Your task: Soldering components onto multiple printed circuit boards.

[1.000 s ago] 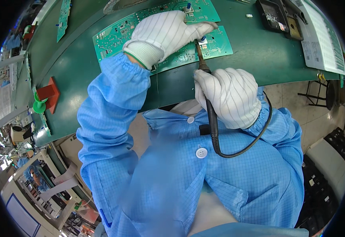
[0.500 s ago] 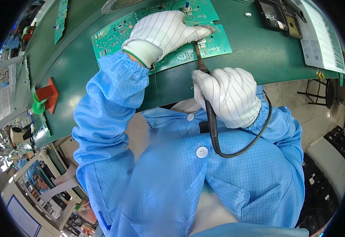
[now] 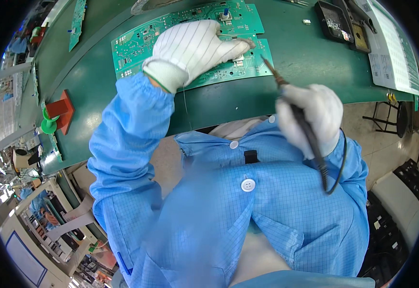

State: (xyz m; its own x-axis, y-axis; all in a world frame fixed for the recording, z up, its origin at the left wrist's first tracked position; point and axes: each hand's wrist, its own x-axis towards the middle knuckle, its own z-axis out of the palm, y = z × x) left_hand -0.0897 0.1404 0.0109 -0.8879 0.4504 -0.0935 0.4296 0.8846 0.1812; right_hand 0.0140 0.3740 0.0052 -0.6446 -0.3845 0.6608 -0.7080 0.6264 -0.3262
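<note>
My left hand [image 3: 195, 53], in a white striped glove, rests on a green circuit board [image 3: 127, 53] with its fingers closed and pointing right. A thin solder wire [image 3: 185, 103] hangs from under its heel; the fingers hide where they pinch it. At the board's upper edge stands a blue-shafted part [image 3: 225, 14]. My right hand [image 3: 317, 113], gloved and blurred by motion, grips a soldering iron [image 3: 303, 122]. The iron's tip is up and left, near the board's right edge, and its black cord loops back along my right sleeve.
A black tray [image 3: 333, 21] with small bits, a tip-cleaner box [image 3: 360, 38] and a printed sheet [image 3: 394, 57] lie at the right. A red stand [image 3: 63, 113] with a green spool [image 3: 48, 126] sits at the left. Another narrow board [image 3: 77, 24] lies far left.
My right hand has drawn the soldering iron away from beside my left fingertips, to the right. My left hand stays on the circuit board, slightly lower in the picture.
</note>
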